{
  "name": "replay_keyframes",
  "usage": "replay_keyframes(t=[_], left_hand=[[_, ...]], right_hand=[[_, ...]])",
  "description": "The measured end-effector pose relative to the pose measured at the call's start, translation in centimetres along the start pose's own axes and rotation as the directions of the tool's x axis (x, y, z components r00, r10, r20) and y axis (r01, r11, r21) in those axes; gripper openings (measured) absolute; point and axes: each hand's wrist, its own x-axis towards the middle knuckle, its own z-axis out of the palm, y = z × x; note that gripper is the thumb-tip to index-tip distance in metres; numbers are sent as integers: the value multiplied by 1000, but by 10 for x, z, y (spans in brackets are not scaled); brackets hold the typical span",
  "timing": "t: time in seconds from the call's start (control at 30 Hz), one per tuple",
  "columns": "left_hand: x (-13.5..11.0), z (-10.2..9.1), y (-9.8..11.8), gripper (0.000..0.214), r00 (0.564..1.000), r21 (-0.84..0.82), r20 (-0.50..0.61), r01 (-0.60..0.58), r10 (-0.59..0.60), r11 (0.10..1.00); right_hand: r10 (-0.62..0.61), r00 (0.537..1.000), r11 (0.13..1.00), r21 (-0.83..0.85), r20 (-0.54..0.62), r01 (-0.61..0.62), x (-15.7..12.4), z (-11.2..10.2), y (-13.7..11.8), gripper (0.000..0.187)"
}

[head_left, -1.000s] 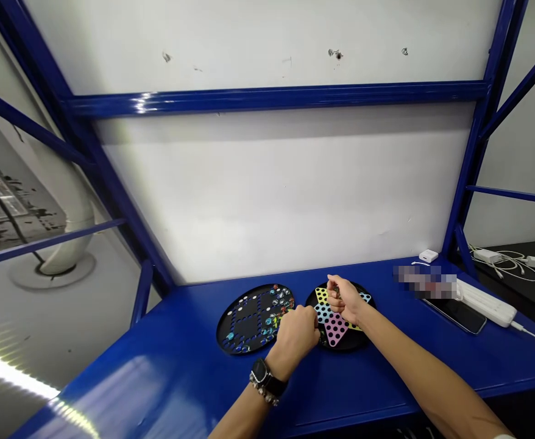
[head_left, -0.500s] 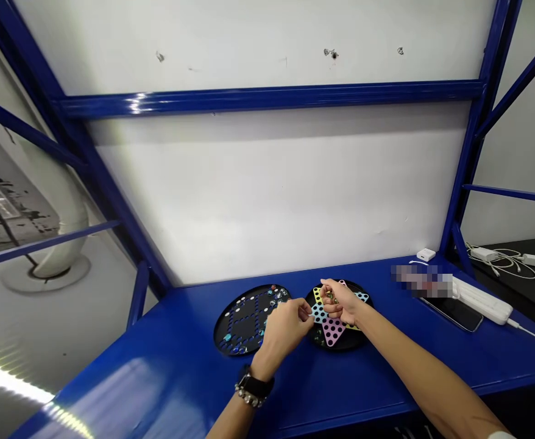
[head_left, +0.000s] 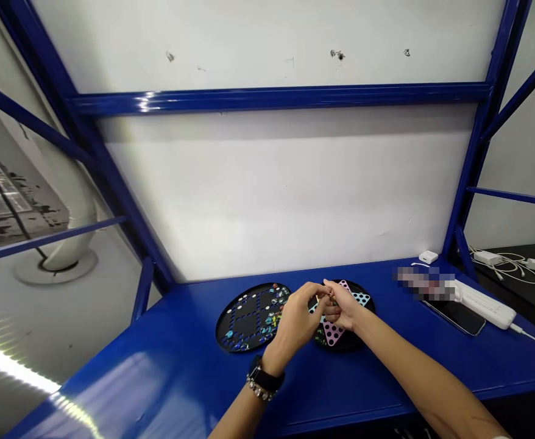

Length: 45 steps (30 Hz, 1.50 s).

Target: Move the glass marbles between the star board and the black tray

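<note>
My left hand (head_left: 300, 316), with a black watch (head_left: 265, 377) and a beaded bracelet (head_left: 259, 388) on its wrist, meets my right hand (head_left: 344, 306). Its thumb and fingers pinch at the right hand's curled fingers; what lies between them is hidden. Small glassy marbles sit in the cupped right hand, mostly covered by fingers. Beneath both hands is a round black board with a coloured star (head_left: 334, 333) full of holes. To the left lies a second round black board (head_left: 237, 317), with several marbles (head_left: 272, 318) gathered mostly along its right side.
Both boards rest on a blue tabletop (head_left: 180, 353). At the right lie a phone (head_left: 457, 317), a white power strip (head_left: 484, 303) and a white adapter (head_left: 428, 256). A blue frame (head_left: 276, 97) and white panel stand behind. Cables (head_left: 507, 265) lie on a dark surface farther right.
My left hand has moved right and slightly up, from beside the right hand until the fingers of both meet. The right hand stays over the star board. The view has shifted slightly.
</note>
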Motion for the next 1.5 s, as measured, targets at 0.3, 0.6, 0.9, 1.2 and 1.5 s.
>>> replay_keyframes(t=[0.3,0.6,0.9,1.2,1.5], left_hand=[[-39,1,-28,22,935,301,343,-13,-95,953],[-31,10,-21,21,873,360,453,7,-182,933],[-21,3,-28,21,856,245,493,34,-155,969],[-23,1,-26,22,850,308,519,-89,-89,947],[-28,4,-20,24,835,365,546,-157,-75,918]], right_hand=[[-138,975,987,53,-172,149,-4,-1,-10,31],[-139,982,988,51,-125,146,-5,-3,-10,30],[-174,979,983,32,-111,178,-3,-7,-9,29],[-180,979,983,3,-96,181,-4,-5,-8,31],[-149,986,988,-38,-71,147,-2,-8,-6,32]])
